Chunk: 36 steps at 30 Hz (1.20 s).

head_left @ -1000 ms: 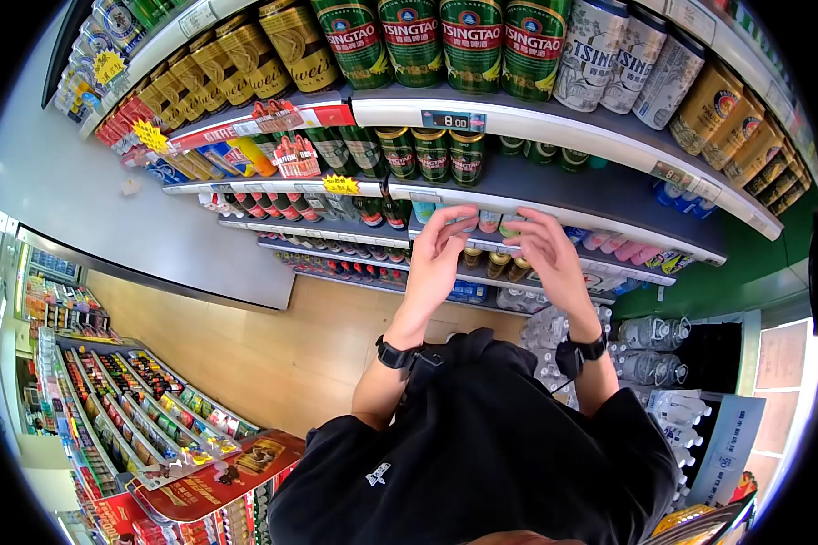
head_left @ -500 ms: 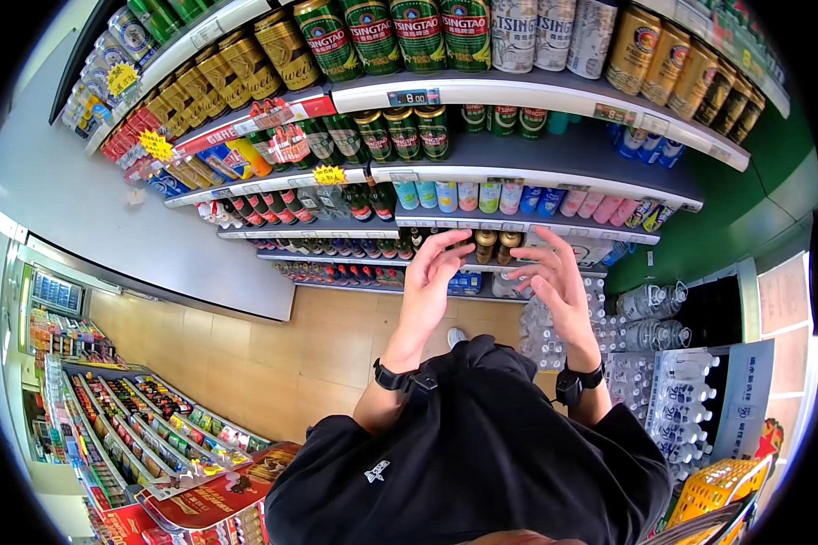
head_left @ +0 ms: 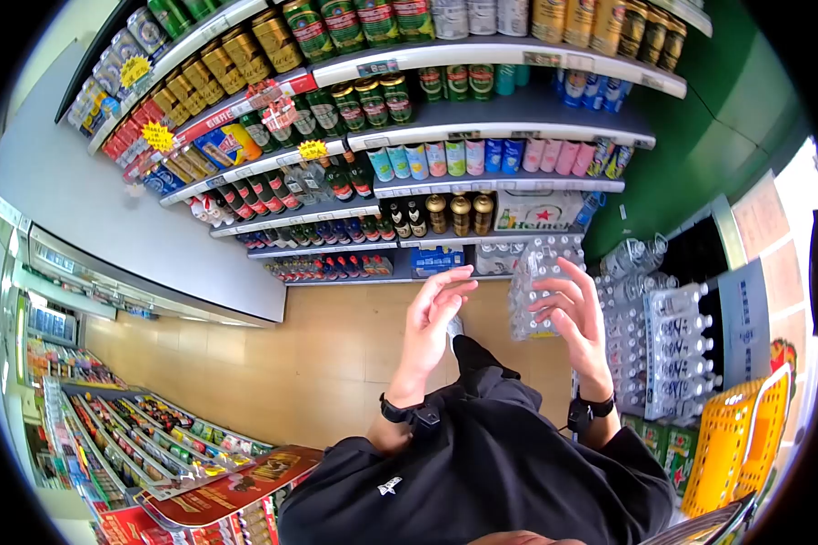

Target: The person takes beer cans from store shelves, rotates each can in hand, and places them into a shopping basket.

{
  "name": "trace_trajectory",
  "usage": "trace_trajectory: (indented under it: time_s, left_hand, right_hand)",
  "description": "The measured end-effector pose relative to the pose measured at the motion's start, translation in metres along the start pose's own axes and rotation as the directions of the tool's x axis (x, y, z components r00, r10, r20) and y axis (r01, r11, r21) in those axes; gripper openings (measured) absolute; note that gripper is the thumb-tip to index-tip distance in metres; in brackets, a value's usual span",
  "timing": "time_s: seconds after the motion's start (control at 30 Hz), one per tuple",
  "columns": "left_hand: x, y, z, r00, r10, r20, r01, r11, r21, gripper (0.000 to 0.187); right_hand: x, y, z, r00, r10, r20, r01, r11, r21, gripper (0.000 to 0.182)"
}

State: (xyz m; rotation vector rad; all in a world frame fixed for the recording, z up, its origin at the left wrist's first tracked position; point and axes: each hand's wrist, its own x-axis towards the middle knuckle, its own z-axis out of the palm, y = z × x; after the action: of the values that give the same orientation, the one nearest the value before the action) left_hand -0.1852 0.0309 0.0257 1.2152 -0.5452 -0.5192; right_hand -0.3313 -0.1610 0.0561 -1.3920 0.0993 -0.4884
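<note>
My left hand (head_left: 432,322) is raised in mid-air with its fingers apart and nothing in it. Opposite it, my right hand (head_left: 573,322) is also up, fingers spread and slightly curled, holding nothing. Both palms roughly face each other, with a gap between them. In view, the right fingers overlap the shrink-wrapped water bottles (head_left: 541,259) on the floor. Beyond the hands stand gold bottles (head_left: 461,216) on a low shelf, beside a white Heineken carton (head_left: 538,212). A blue pack (head_left: 437,260) sits on the bottom shelf, above the left fingertips in view.
Curved shelves (head_left: 518,124) of drink cans and bottles span the front. Bottled water packs (head_left: 677,341) are stacked at the right, near a yellow basket (head_left: 727,445). A snack display (head_left: 154,436) stands at lower left. Tiled floor (head_left: 336,350) lies below.
The view has shifted, and the shelves sit higher in it. The yellow basket and floor water packs show more fully. Both hands stay raised, apart and without anything in them.
</note>
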Motion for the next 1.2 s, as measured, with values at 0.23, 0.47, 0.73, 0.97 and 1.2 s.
trace_trajectory:
  time_s: [0.23, 0.47, 0.73, 0.97, 1.2]
  left_hand:
    - [-0.049, -0.002, 0.05, 0.986, -0.057, 0.157, 0.064, 0.997, -0.041, 0.034]
    - [-0.064, -0.006, 0.126, 0.896, -0.111, 0.429, 0.152, 0.986, -0.061, 0.035]
    - [-0.083, -0.017, 0.237, 0.703, -0.158, 0.693, 0.237, 0.971, -0.019, 0.033]
    - [-0.111, -0.035, 0.363, 0.542, -0.095, 0.835, 0.195, 0.981, -0.014, 0.037]
    - [-0.134, -0.028, 0.511, 0.239, -0.01, 0.971, 0.104, 0.994, -0.015, 0.038]
  right_hand:
    - [-0.095, -0.041, -0.01, 0.979, -0.048, -0.198, 0.034, 0.997, -0.074, 0.066]
    - [-0.18, -0.076, -0.031, 0.894, -0.206, -0.398, 0.141, 0.972, -0.186, 0.067]
    - [-0.287, -0.109, -0.067, 0.693, -0.344, -0.634, 0.186, 0.934, -0.304, 0.067]
    - [-0.375, -0.14, -0.116, 0.523, -0.427, -0.737, 0.158, 0.899, -0.409, 0.065]
    - [-0.457, -0.163, -0.175, 0.393, -0.527, -0.754, 0.141, 0.845, -0.516, 0.065]
